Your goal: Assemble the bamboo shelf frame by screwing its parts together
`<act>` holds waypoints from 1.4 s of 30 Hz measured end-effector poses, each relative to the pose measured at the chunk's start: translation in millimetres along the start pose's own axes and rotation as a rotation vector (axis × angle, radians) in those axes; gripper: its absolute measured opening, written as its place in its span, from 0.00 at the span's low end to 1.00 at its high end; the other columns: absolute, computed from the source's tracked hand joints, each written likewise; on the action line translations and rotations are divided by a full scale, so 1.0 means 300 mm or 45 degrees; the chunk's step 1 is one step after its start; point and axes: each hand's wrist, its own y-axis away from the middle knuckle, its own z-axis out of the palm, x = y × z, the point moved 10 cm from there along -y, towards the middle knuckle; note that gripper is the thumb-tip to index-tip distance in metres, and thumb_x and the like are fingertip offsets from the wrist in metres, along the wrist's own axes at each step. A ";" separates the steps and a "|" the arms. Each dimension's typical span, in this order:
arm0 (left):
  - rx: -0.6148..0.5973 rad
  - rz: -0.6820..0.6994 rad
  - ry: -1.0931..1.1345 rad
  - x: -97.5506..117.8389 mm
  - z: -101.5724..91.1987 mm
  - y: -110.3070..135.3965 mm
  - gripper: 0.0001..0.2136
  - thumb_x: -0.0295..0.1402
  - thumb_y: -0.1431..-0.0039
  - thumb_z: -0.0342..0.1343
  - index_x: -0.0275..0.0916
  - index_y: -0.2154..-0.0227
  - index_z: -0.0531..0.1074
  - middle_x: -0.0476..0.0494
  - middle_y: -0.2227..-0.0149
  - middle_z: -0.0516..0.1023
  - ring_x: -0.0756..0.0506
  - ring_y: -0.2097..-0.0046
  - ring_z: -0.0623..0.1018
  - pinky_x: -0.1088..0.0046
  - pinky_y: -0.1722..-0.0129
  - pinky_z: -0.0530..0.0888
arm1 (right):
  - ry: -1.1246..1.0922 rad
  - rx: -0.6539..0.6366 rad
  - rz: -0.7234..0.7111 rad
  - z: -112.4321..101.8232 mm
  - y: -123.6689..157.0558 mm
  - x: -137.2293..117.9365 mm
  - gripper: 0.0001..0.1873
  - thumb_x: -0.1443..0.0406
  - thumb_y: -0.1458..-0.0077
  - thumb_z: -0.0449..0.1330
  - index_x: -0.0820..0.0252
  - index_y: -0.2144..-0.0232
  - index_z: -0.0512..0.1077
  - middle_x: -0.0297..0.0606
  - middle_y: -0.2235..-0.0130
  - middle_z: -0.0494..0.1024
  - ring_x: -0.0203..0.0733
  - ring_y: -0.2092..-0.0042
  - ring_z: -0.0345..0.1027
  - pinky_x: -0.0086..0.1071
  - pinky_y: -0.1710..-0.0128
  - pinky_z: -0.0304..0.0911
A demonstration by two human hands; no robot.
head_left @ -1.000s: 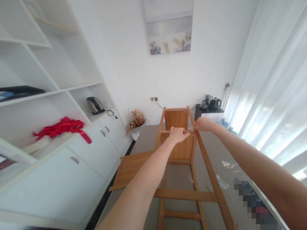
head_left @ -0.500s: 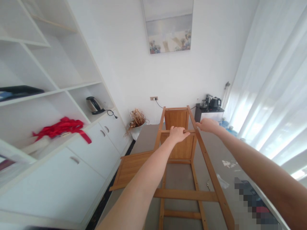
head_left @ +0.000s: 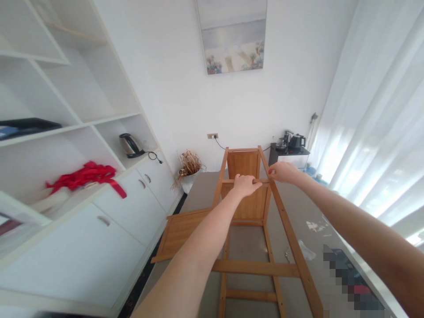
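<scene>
A bamboo shelf frame (head_left: 288, 240) with cross rungs and panels lies lengthwise on a long grey table (head_left: 314, 212), running away from me. My left hand (head_left: 245, 185) is curled over a cross rung near the frame's far end. My right hand (head_left: 281, 171) grips the frame's right side rail just beside that rung. A loose wooden shelf panel (head_left: 180, 234) lies flat on the table to the left of the frame.
White shelving and cabinets fill the left wall, holding a kettle (head_left: 130, 145) and red cloth (head_left: 84, 175). A dried plant in a pot (head_left: 189, 168) stands in the far corner, and a small cabinet with a tea set (head_left: 289, 148). A plastic bag (head_left: 306, 251) lies on the table. Curtains hang at the right.
My right hand has shifted slightly down and left on the side rail. The left hand and the frame have stayed where they were.
</scene>
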 end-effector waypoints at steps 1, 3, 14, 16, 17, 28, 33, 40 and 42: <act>0.000 0.000 0.000 0.001 -0.001 0.000 0.22 0.51 0.43 0.40 0.41 0.69 0.73 0.43 0.62 0.78 0.41 0.58 0.74 0.59 0.50 0.60 | -0.078 -0.033 0.035 0.015 -0.006 0.005 0.13 0.64 0.53 0.55 0.54 0.66 0.77 0.40 0.64 0.79 0.46 0.60 0.71 0.34 0.63 0.64; -0.003 0.000 -0.003 0.002 -0.001 -0.001 0.22 0.52 0.43 0.40 0.41 0.69 0.72 0.43 0.62 0.78 0.40 0.57 0.74 0.59 0.49 0.60 | -0.299 -0.151 0.131 0.062 -0.014 0.022 0.11 0.66 0.54 0.55 0.58 0.71 0.77 0.39 0.69 0.79 0.42 0.66 0.73 0.30 0.67 0.66; 0.004 0.005 -0.004 -0.004 0.006 0.000 0.23 0.52 0.42 0.39 0.41 0.68 0.73 0.43 0.63 0.78 0.41 0.58 0.74 0.59 0.48 0.58 | -0.271 -0.182 -0.063 0.029 0.008 0.014 0.18 0.68 0.53 0.54 0.55 0.60 0.77 0.37 0.67 0.80 0.40 0.65 0.72 0.29 0.65 0.64; 0.000 0.000 -0.006 -0.004 0.005 0.000 0.23 0.52 0.43 0.39 0.41 0.68 0.73 0.43 0.63 0.78 0.41 0.57 0.74 0.59 0.48 0.58 | -0.084 -0.115 -0.159 0.006 0.012 -0.012 0.17 0.67 0.53 0.54 0.51 0.61 0.77 0.37 0.64 0.80 0.42 0.61 0.72 0.30 0.63 0.63; -0.007 -0.002 -0.005 -0.005 0.006 0.000 0.23 0.52 0.43 0.39 0.41 0.69 0.73 0.43 0.63 0.78 0.41 0.57 0.74 0.59 0.48 0.58 | -0.031 -0.102 -0.170 0.004 0.011 -0.019 0.16 0.66 0.52 0.54 0.51 0.62 0.77 0.37 0.63 0.79 0.43 0.61 0.71 0.31 0.63 0.62; 0.006 -0.002 -0.002 -0.003 -0.001 0.002 0.22 0.52 0.43 0.40 0.40 0.70 0.72 0.44 0.65 0.78 0.41 0.60 0.75 0.59 0.50 0.60 | -0.345 0.021 0.171 0.052 -0.062 0.056 0.19 0.65 0.54 0.56 0.59 0.58 0.73 0.39 0.66 0.79 0.41 0.66 0.73 0.29 0.66 0.64; 0.004 0.007 0.007 -0.002 -0.002 0.003 0.22 0.51 0.43 0.40 0.40 0.71 0.71 0.44 0.65 0.78 0.42 0.60 0.74 0.59 0.50 0.59 | -0.442 -0.128 0.182 0.095 -0.046 0.082 0.15 0.64 0.49 0.52 0.64 0.66 0.76 0.41 0.71 0.79 0.39 0.71 0.72 0.28 0.69 0.64; 0.010 0.008 0.002 -0.007 0.006 -0.002 0.23 0.52 0.42 0.39 0.40 0.69 0.72 0.43 0.64 0.78 0.41 0.59 0.74 0.59 0.48 0.58 | -0.028 -0.137 0.106 0.027 -0.002 0.066 0.16 0.62 0.51 0.54 0.58 0.64 0.78 0.45 0.61 0.78 0.47 0.60 0.72 0.35 0.62 0.63; 0.002 0.007 0.004 -0.007 0.006 -0.001 0.23 0.52 0.42 0.39 0.40 0.69 0.72 0.42 0.64 0.78 0.41 0.58 0.74 0.58 0.48 0.58 | 0.024 -0.193 0.143 0.034 0.003 0.060 0.17 0.60 0.51 0.54 0.62 0.66 0.78 0.48 0.63 0.78 0.49 0.62 0.72 0.35 0.65 0.63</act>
